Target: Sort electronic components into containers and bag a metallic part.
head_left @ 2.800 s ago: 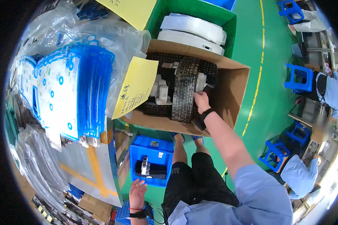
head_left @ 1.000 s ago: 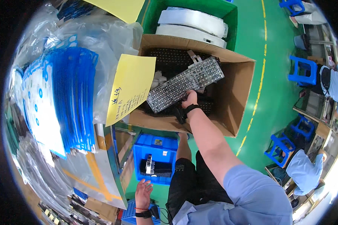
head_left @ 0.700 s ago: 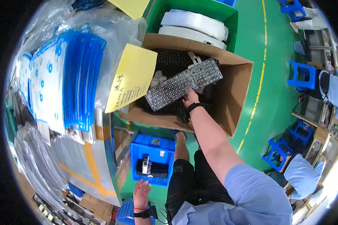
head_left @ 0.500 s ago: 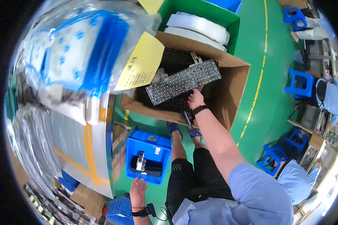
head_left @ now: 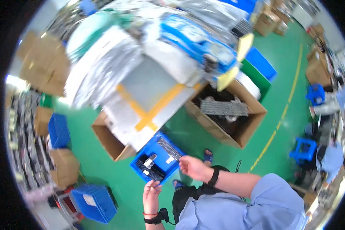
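Hands: both bare, both close to a shallow blue plastic crate (head_left: 161,142); neither is gripping anything.
Right hand (head_left: 191,167): fingers loosely open, fingertips just at the crate's near right corner; dark band on the wrist, light blue sleeve behind it.
Left hand (head_left: 152,193): open, fingers pointing up at the crate's near edge, just below it; thin red band and a dark strap on the wrist.
Crate contents: dark flat keyboard part (head_left: 169,148) along the side nearest the right hand; a second dark keyboard piece (head_left: 150,174) at the end nearest the left hand; small grey-white item between them, too blurred to name.
Beyond right hand: large open brown cardboard box (head_left: 249,130), well apart from it, with a grey keyboard panel (head_left: 224,107) lying across its top.
Beyond left hand: smaller open brown carton (head_left: 108,140) just past the crate, under a grey board crossed with yellow tape (head_left: 151,103).
Floor: green.
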Demonstrator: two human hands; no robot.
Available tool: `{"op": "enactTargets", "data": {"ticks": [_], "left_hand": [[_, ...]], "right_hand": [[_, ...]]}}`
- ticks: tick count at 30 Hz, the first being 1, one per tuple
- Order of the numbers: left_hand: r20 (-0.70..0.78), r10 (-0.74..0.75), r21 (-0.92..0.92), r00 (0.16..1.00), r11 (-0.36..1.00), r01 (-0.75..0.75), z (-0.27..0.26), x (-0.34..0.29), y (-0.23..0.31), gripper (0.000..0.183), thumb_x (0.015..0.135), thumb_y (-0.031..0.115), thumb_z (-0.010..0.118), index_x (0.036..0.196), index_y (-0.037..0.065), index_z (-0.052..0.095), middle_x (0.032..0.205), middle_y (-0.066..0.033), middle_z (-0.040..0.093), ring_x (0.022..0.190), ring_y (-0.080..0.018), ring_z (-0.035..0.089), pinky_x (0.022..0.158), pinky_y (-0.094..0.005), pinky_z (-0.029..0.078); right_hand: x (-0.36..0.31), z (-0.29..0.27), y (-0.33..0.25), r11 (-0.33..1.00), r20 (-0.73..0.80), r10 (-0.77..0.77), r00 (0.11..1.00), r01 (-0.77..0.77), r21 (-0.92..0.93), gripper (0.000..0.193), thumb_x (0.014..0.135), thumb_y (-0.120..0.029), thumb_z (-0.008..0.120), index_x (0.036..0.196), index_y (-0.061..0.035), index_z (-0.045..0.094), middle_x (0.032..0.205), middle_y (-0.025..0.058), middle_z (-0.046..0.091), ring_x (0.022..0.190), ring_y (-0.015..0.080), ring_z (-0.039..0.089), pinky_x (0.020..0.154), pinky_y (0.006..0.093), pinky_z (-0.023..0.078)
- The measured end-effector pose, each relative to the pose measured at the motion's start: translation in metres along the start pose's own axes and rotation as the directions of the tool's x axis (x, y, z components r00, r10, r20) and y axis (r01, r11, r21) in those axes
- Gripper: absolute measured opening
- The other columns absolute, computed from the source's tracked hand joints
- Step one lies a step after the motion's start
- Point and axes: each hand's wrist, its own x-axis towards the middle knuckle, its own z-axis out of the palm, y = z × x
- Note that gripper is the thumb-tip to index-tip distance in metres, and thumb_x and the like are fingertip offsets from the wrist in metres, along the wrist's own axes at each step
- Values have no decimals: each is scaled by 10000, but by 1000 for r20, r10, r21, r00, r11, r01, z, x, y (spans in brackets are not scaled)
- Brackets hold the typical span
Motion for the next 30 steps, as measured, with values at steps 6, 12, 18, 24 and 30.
{"op": "enactTargets", "data": {"ticks": [6,12,18,24,30], "left_hand": [[-135,262,38,956,965,-259,-193,-133,19,319,1008,189,500,1305,70,508,1217,-112,607,1077,-228,592,956,-391,463],[-559,289,-16,777,933,-358,-458,-277,22,298,999,216,539,1261,73,533,1188,-84,626,1045,-196,601,936,-346,462],[-573,348,-97,742,871,-482,-616,-295,85,303,1015,225,522,1266,56,525,1192,-100,623,1050,-208,603,935,-340,467],[-124,500,-100,857,853,-512,-724,-167,166,425,1001,111,517,1400,17,405,1345,-134,527,1204,-218,547,1039,-364,429],[-62,378,98,924,923,-371,-825,-55,355,517,938,314,631,1313,-19,507,1215,-159,620,1135,-240,588,987,-369,457]], "right_hand": [[4,172,189,961,294,201,934,-130,-245,113,962,-208,562,935,-108,608,849,0,621,756,133,579,684,267,466],[49,290,397,919,203,176,963,-86,-384,103,938,-183,581,879,-100,596,785,8,598,736,137,542,670,280,440],[81,427,502,883,222,144,964,-24,-469,113,946,-225,591,905,-121,598,771,-3,581,726,132,547,673,270,451],[217,585,593,857,358,80,930,119,-501,86,974,-188,546,930,-118,567,805,-23,546,740,101,520,652,250,422],[347,825,705,716,700,-28,713,503,-484,24,962,-84,547,965,-68,565,848,-5,543,748,112,508,662,264,422]]}}
